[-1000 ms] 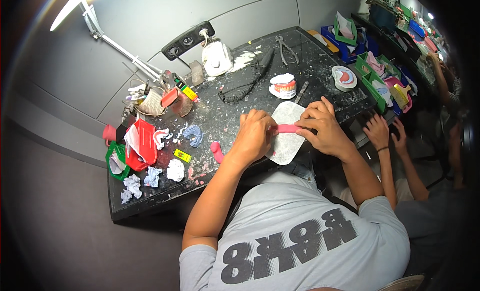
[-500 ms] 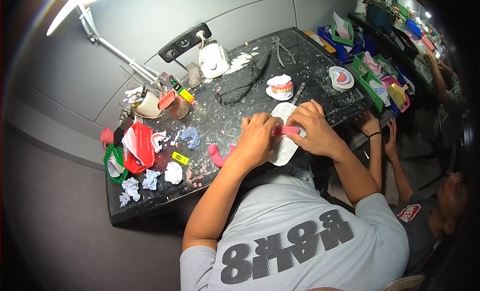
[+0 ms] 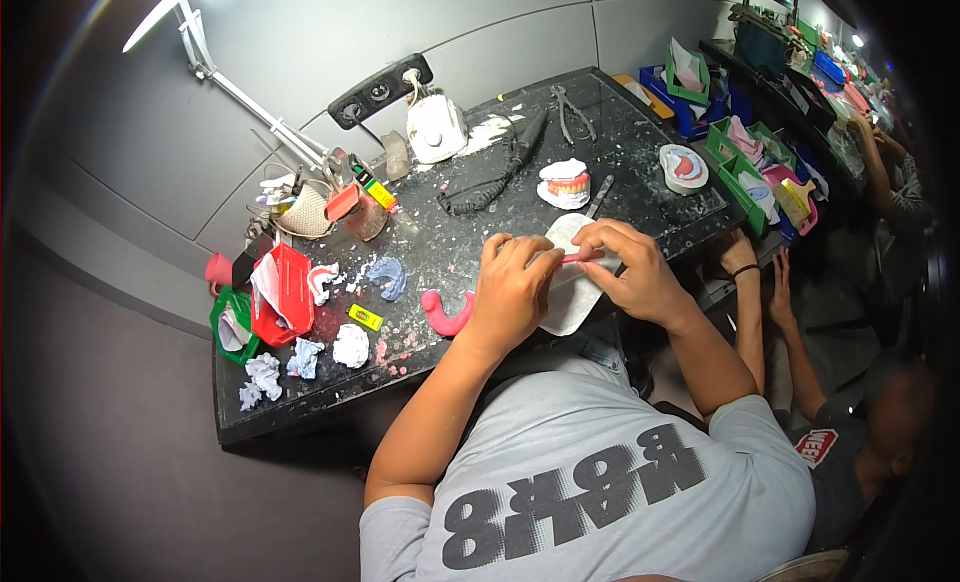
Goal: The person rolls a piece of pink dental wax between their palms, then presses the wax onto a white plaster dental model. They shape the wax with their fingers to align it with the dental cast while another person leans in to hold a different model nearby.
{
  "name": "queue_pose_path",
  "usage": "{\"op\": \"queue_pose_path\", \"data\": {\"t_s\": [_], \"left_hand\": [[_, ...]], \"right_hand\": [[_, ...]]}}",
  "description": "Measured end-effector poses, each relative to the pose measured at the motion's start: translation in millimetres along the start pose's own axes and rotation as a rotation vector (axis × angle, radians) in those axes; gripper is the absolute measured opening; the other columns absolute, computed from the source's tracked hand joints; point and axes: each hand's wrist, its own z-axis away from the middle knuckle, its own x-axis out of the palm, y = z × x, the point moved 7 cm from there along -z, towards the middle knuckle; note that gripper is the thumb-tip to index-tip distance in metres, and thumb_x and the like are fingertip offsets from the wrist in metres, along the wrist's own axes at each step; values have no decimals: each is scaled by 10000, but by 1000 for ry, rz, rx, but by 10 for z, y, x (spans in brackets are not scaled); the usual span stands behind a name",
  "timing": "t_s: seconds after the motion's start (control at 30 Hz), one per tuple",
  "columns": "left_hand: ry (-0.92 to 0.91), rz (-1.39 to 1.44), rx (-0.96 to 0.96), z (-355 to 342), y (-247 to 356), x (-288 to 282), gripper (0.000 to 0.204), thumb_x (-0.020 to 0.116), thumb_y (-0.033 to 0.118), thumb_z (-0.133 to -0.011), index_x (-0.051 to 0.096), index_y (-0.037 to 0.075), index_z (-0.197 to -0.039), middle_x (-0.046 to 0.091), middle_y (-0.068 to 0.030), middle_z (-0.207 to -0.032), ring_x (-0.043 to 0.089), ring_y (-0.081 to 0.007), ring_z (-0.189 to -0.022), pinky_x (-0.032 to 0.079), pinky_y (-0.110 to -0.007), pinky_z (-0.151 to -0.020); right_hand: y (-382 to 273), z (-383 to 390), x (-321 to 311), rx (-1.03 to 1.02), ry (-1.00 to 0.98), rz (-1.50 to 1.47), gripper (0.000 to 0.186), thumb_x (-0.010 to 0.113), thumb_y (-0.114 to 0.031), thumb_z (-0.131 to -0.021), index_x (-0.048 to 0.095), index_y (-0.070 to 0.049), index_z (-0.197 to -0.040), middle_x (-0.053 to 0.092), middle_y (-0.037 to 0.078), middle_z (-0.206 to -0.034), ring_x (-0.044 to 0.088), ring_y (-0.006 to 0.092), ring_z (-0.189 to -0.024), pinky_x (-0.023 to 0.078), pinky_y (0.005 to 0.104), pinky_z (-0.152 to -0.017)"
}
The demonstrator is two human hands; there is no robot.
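Between both hands a strip of pink wax (image 3: 574, 259) is held above a whitish oval slab (image 3: 572, 309), showing as a narrow edge. My left hand (image 3: 518, 284) has its fingers closed at the strip's left end, its fingertips partly hidden. The right end is pinched between thumb and fingers of my right hand (image 3: 637, 274). Left of my left hand lies a curved pink wax piece (image 3: 449, 320). Beyond the slab stands a dental model (image 3: 566, 185) with teeth set in pink wax, and a thin metal knife (image 3: 600, 196) lies beside it.
A yellow lighter-sized box (image 3: 365, 317), crumpled paper (image 3: 351, 346), a blue-grey arch mould (image 3: 386, 278) and a red tray (image 3: 283, 295) are at the left. Pliers (image 3: 575, 117), a corded handpiece (image 3: 523, 147) and another model (image 3: 684, 169) lie farther back. A co-worker's hands (image 3: 738, 254) are at the right.
The pink wax strip has turned from its broad face to its narrow edge. My right fingers have shifted into a tighter pinch on it. The view has moved slightly.
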Motion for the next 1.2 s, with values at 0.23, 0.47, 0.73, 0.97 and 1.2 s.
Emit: {"op": "queue_pose_path", "data": {"t_s": [0.23, 0.47, 0.73, 0.97, 1.2], "left_hand": [[196, -29, 93, -31, 113, -213, 293, 789, -6, -837, 736, 56, -1118, 731, -73, -1060, 706, -249, -973, 495, -419, -895], [186, 101, 24, 26, 76, -210, 338, 794, -38, -814, 731, 37, -1138, 745, -104, -1092, 712, -276, -990, 499, -417, -875], [123, 403, -97, 53, 26, -225, 308, 786, 51, -901, 719, 10, -1199, 741, -158, -1107, 711, -338, -1015, 502, -427, -976], [76, 209, -60, 56, -20, -181, 283, 797, 92, -900, 722, 42, -1168, 712, -138, -1083, 673, -325, -1014, 474, -414, -910], [-197, 60, -160, 98, -178, 126, 271, 801, 240, -911, 738, 70, -1113, 657, -94, -1069, 596, -298, -1064, 395, -432, -941]], "right_hand": [[-80, 8, -71, -70, 146, -204, 225, 762, 47, -870, 745, 7, -1092, 733, 137, -1087, 745, 250, -991, 597, 349, -873], [-321, 23, -102, -220, 190, -46, 237, 801, 59, -838, 764, 1, -1065, 745, 146, -1085, 752, 282, -1001, 607, 365, -883], [-316, 35, -180, -253, 207, -65, 291, 836, 56, -801, 766, 2, -1078, 745, 148, -1122, 760, 271, -1020, 625, 337, -871], [-11, 0, -43, 16, 114, -336, 297, 856, 22, -795, 765, 2, -1077, 745, 146, -1121, 758, 262, -989, 612, 350, -880], [222, -5, 137, 38, -122, 109, 324, 866, -211, -815, 801, -39, -1082, 740, 85, -1114, 653, 280, -1035, 494, 407, -964]]}}
